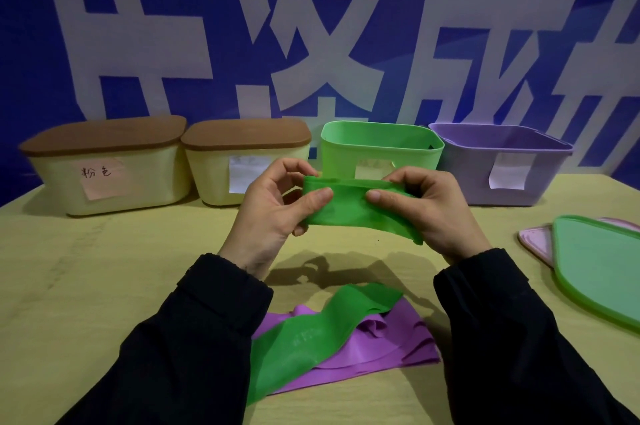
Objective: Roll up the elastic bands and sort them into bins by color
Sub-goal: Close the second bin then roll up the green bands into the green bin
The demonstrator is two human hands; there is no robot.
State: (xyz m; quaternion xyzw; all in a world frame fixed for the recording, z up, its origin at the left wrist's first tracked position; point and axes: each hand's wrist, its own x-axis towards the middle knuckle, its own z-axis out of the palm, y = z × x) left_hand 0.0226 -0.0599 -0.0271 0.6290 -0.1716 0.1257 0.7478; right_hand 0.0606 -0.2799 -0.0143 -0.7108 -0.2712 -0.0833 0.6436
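Much is cut off or unclear: the black sleeves (214,338) run out of the bottom edge, the green lid (602,268) at far right is cropped by the frame, and a pink lid (535,239) beneath it shows only its corner. The labels on three bins are too washed out to read; only the pink note on the leftmost bin has legible handwriting. Whether the open bins hold anything cannot be seen. There are four bins in a row at the back of a yellow table (104,268): two cream bins (114,182) (214,178) with smooth brown lids on, a green bin (381,147) and a purple bin (498,168), both open, all of rounded rectangular plastic. Two lids lie at right. Two bands are in view, thin, flat, rubbery strips. The green band (360,206) is held in the air in front of the green bin, its upper end folded or partly rolled between both hands, its long tail dropping behind the hands to lie wavy across the table. The left hand (273,210) pinches the band's left end, thumb in front, fingers curled behind. The right hand (440,210) pinches the right end the same way. The purple band (388,345) lies crumpled on the table near the person, under the green tail.
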